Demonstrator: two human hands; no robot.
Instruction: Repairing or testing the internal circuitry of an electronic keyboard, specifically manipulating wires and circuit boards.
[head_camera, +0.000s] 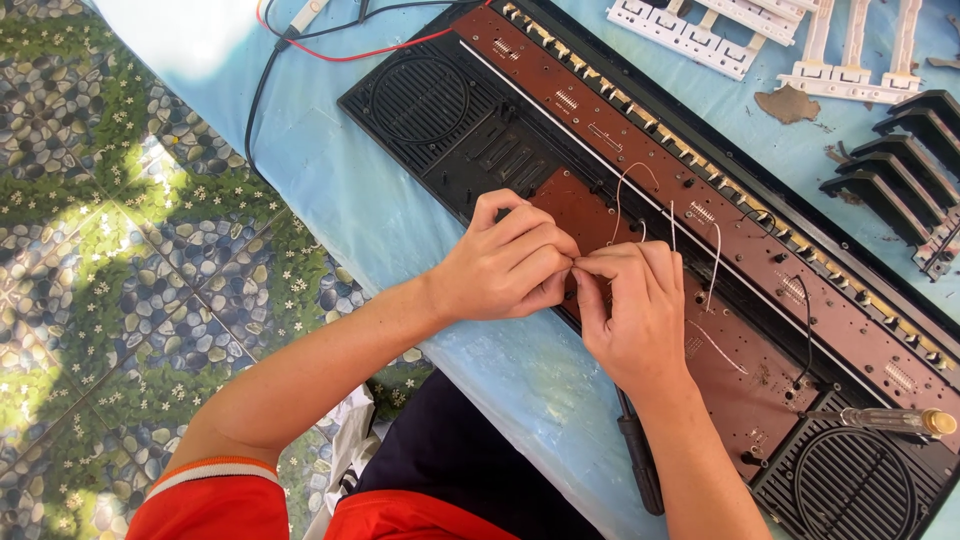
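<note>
An opened black electronic keyboard (470, 150) lies diagonally on a light blue table, its brown circuit boards (640, 130) exposed. My left hand (505, 262) and my right hand (632, 310) meet fingertip to fingertip over a small brown board near the middle. Both pinch thin white wires (625, 190) that rise from the board. What lies exactly between the fingertips is hidden.
Round speaker grilles sit at both ends (420, 100) (855, 485). A screwdriver (895, 421) rests on the right grille. White key strips (700, 35) and black keys (900, 160) lie at the top right. Red and black cables (330, 45) run at the top left. A dark tool handle (640, 465) lies below my right wrist.
</note>
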